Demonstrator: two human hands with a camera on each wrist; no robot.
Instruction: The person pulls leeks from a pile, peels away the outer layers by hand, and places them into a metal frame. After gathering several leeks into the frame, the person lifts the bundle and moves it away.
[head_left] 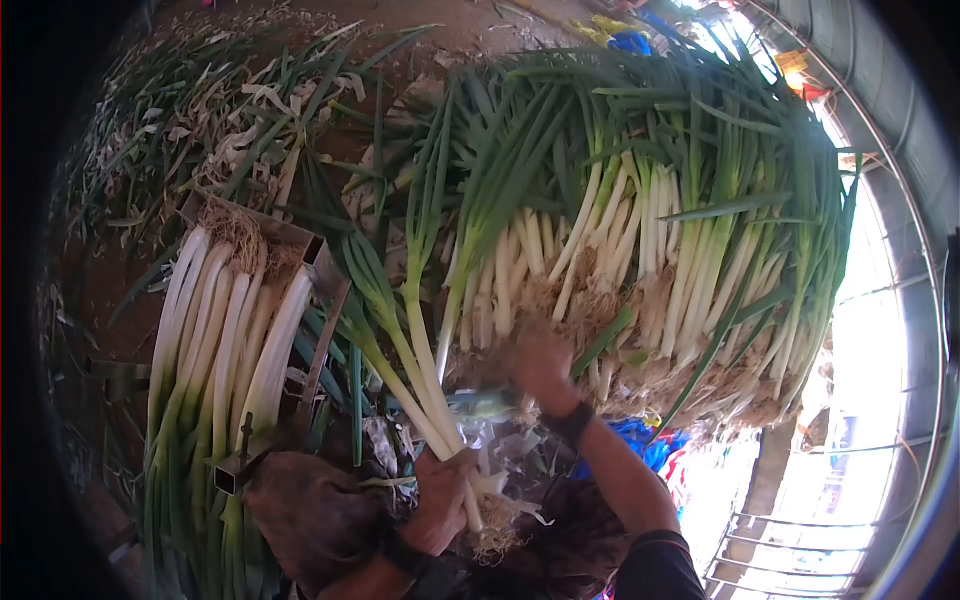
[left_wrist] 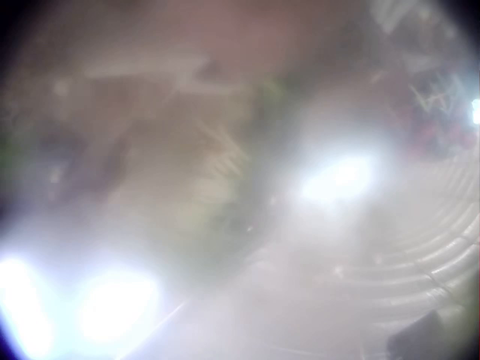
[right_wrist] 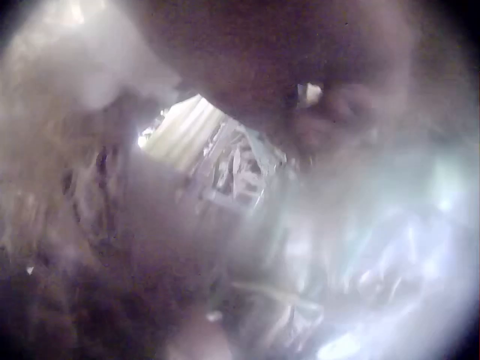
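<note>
In the head view my left hand [head_left: 440, 495] grips a few long green onions [head_left: 430, 400] low on their white stalks. Their roots [head_left: 495, 540] hang below the hand, and the green leaves reach up and away. My right hand [head_left: 540, 370], blurred, is at the near root ends of a large pile of green onions [head_left: 690, 230]; I cannot tell whether its fingers hold a stalk. Haze covers most of the left wrist view. Pale stalks [right_wrist: 187, 131] show past a dark, blurred shape in the right wrist view.
At left, a metal frame [head_left: 325, 330] holds a row of green onions [head_left: 215, 330], roots toward the far side. Stripped leaves [head_left: 230, 120] litter the ground behind it. Clear plastic [head_left: 485, 410] and a blue bag [head_left: 640, 440] lie near the right arm. Metal bars [head_left: 800, 560] stand at right.
</note>
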